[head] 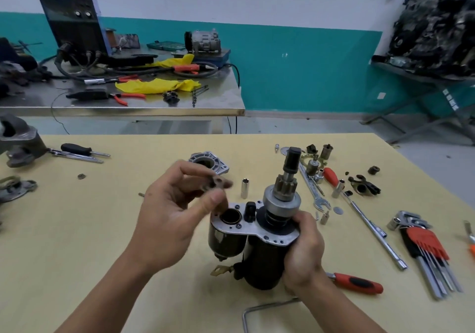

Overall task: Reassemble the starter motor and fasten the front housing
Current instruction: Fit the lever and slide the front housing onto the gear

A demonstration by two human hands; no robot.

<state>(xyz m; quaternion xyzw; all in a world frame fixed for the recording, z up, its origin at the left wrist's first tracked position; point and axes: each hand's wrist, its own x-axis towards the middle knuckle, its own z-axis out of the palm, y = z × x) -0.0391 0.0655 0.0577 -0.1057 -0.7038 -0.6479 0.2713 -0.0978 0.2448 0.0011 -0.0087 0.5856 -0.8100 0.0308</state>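
The starter motor [262, 258] stands upright on the yellow table [102, 230], its black body topped by a silver plate. The pinion gear and shaft [288, 181] stick up from it. My right hand [303, 250] grips the motor body on its right side. My left hand [174, 209] hovers just left of the motor and pinches a small dark metal part [214, 181], blurred, above the open solenoid bore [230, 216]. The silver front housing [208, 162] lies flat on the table behind my left hand.
Right of the motor lie a wrench [312, 188], sockets, an extension bar [372, 230], a hex key set [426, 250] and a red-handled screwdriver [357, 282]. A vise [19, 140] sits at the left edge. A cluttered steel bench [123, 96] stands behind.
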